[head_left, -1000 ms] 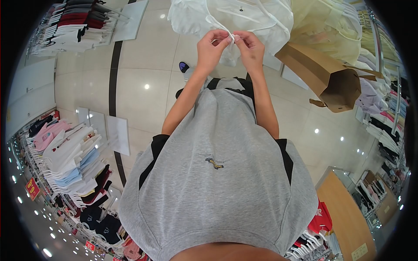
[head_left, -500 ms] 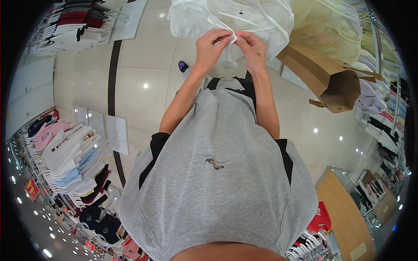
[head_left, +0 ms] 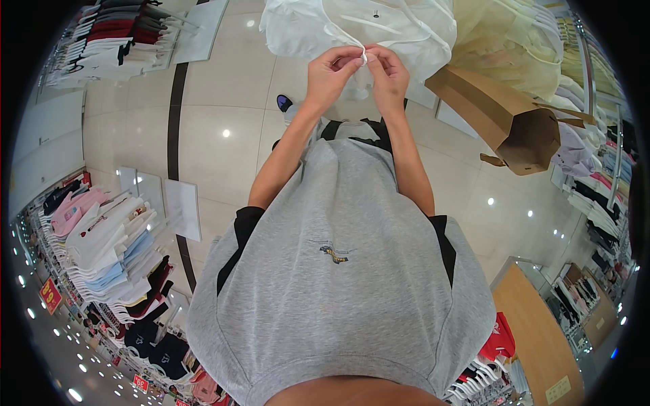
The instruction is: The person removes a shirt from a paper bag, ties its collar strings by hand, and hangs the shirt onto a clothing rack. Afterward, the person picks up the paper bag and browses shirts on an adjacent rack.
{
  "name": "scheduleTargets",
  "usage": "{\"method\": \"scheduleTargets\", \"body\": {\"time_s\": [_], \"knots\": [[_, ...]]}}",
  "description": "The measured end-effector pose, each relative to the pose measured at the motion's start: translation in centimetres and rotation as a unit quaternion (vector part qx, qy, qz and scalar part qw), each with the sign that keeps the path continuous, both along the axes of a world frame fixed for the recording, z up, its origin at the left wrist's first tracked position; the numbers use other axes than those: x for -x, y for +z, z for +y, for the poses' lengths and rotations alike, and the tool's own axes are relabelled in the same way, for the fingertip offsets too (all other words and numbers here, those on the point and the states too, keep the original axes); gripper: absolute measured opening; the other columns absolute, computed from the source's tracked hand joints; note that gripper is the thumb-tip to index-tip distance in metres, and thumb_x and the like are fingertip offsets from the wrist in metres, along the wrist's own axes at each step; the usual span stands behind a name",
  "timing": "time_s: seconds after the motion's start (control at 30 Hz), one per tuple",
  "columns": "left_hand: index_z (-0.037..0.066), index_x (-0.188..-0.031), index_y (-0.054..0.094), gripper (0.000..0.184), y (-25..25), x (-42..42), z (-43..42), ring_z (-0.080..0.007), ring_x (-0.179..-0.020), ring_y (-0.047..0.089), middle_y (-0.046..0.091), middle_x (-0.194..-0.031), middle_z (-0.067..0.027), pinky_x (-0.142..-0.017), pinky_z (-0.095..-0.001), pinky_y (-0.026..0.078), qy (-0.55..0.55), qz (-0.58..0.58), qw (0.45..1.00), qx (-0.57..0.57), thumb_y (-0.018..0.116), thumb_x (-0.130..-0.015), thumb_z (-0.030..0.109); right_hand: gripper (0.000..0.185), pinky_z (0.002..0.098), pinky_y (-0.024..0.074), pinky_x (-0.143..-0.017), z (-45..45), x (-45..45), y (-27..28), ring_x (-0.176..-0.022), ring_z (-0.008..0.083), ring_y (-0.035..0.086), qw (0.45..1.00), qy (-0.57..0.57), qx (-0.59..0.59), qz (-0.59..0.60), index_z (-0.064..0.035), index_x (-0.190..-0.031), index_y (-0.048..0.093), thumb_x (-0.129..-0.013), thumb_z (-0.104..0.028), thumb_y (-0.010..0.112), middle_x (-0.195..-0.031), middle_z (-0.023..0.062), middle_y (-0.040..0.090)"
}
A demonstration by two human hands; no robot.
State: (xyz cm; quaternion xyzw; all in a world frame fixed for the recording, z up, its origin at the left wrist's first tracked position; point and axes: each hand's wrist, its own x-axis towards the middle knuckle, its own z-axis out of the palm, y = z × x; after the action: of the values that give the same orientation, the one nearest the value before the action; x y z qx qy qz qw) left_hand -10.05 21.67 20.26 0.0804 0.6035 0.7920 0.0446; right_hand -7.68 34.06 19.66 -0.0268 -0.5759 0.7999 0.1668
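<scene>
A sheer white garment [head_left: 305,30] hangs in front of me at the top of the head view, with thin white straps or cords across it. My left hand [head_left: 330,80] pinches a narrow white strip [head_left: 364,57] at the garment's lower edge, between thumb and fingertips. From the other side, my right hand [head_left: 389,81] is closed on that same strip. The fingertips of both hands meet or almost meet there. Whether the strip is a strap, a tie or a fold of hem, I cannot tell.
A brown paper bag [head_left: 474,101] with its mouth open hangs right of my hands, beside pale yellow garments [head_left: 504,47]. Clothes racks [head_left: 108,250] line the left side. A wooden counter [head_left: 535,331] stands at lower right. Glossy floor tiles [head_left: 223,155] lie below.
My right hand has shifted slightly left and turned inward, closer to my left hand. Less of the white strip shows between the fingertips. The garment has barely moved.
</scene>
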Motion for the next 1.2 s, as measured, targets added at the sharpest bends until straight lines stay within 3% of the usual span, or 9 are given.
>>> {"method": "scheduleTargets", "body": {"time_s": [0.27,0.37,0.73,0.93,1.13,1.2], "knots": [[-0.002,-0.103,0.068,0.021,0.6,0.4,0.6,-0.0129,-0.092,0.065,0.069,-0.101,-0.0076,-0.085,-0.0258,0.053,0.0,0.067,0.998,0.003,0.071,-0.082,-0.002,0.014,0.0247,0.0487,-0.085,0.6,0.1,-0.6,-0.095,0.0131,0.062,0.982,0.038,0.184,-0.029,0.0037,-0.103,0.066,-0.09,0.0,0.062,-0.11,0.0104,0.066],[-0.002,-0.101,0.068,0.021,0.8,0.5,0.7,-0.0137,-0.092,0.065,0.069,-0.1,-0.0075,-0.086,-0.0268,0.054,0.006,0.1,0.995,0.031,0.071,-0.081,-0.003,0.013,0.025,0.0488,-0.085,0.9,0.0,-0.6,-0.095,0.0132,0.061,0.981,0.043,0.187,-0.031,0.0037,-0.102,0.066,-0.09,0.0,0.063,-0.112,0.0114,0.066],[0.002,-0.102,0.068,0.023,-0.1,1.0,1.0,-0.0173,-0.089,0.068,0.07,-0.099,-0.0082,-0.083,-0.028,0.054,0.067,0.181,0.972,0.131,0.073,-0.079,0.002,0.014,0.0227,0.049,-0.083,1.1,-0.6,0.6,-0.092,0.011,0.063,0.993,0.03,0.098,-0.053,0.0038,-0.1,0.068,-0.088,-0.001,0.065,-0.115,0.0102,0.065],[0.006,-0.099,0.064,0.025,0.5,0.8,1.4,-0.0229,-0.081,0.065,0.067,-0.093,-0.0073,-0.073,-0.0329,0.053,0.104,0.307,0.907,0.269,0.073,-0.075,0.001,0.011,0.0229,0.0502,-0.079,1.1,-0.2,0.6,-0.087,0.01,0.064,0.999,0.0,0.03,-0.031,0.0035,-0.099,0.066,-0.091,-0.005,0.065,-0.108,0.0089,0.066],[0.006,-0.099,0.062,0.033,-0.4,1.0,1.7,-0.0237,-0.076,0.062,0.065,-0.089,-0.0078,-0.068,-0.0337,0.051,0.139,0.442,0.832,0.306,0.075,-0.07,-0.001,0.014,0.0219,0.0498,-0.075,1.2,-0.5,0.8,-0.083,0.0085,0.062,0.998,-0.025,0.017,-0.047,0.0021,-0.103,0.061,-0.091,-0.004,0.063,-0.095,0.0054,0.065],[0.006,-0.098,0.061,0.032,-0.3,0.9,2.0,-0.0235,-0.075,0.062,0.064,-0.088,-0.0075,-0.067,-0.0334,0.051,0.147,0.428,0.839,0.303,0.075,-0.07,-0.001,0.016,0.0227,0.0497,-0.076,1.2,-0.5,1.0,-0.085,0.0086,0.061,0.998,-0.029,0.015,-0.047,0.0016,-0.106,0.06,-0.091,-0.003,0.063,-0.095,0.005,0.064]]}}
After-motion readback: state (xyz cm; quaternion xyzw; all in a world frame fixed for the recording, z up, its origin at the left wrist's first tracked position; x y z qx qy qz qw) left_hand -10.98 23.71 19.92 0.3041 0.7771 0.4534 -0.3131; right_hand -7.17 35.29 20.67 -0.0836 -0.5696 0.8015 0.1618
